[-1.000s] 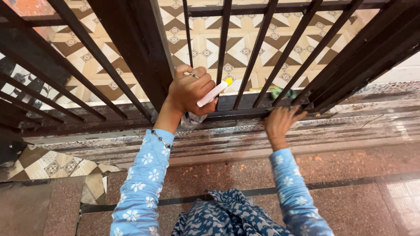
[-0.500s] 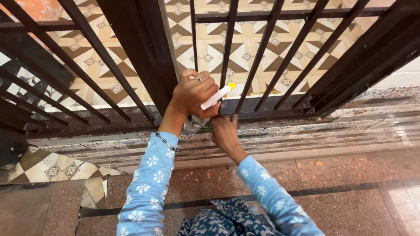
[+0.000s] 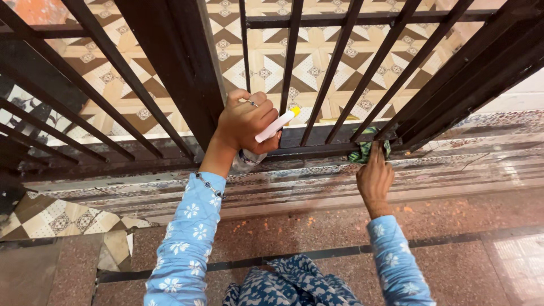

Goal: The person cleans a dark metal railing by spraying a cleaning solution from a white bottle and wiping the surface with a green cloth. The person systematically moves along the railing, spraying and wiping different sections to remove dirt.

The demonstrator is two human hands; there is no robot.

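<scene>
My left hand [image 3: 245, 123] is closed around a spray bottle [image 3: 271, 129] with a white trigger head and a yellow nozzle tip, held against the bottom rail of a dark metal gate [image 3: 317, 139]. My right hand [image 3: 375, 180] presses a green patterned cloth [image 3: 367, 149] onto that bottom rail, further right, between the bars. Both arms wear blue sleeves with white flowers. The bottle's clear body is mostly hidden under my left hand.
The gate's slanted bars [image 3: 334, 62] and a thick post [image 3: 181, 68] stand in front of a tan and brown patterned tile floor [image 3: 266, 62]. Stone steps [image 3: 317, 192] and a reddish speckled floor [image 3: 317, 232] lie below. Loose patterned tiles [image 3: 51, 218] sit at lower left.
My right hand swung from near my left hand back to the right along the bottom rail, with the green cloth under it. My left hand and the bottle stayed put.
</scene>
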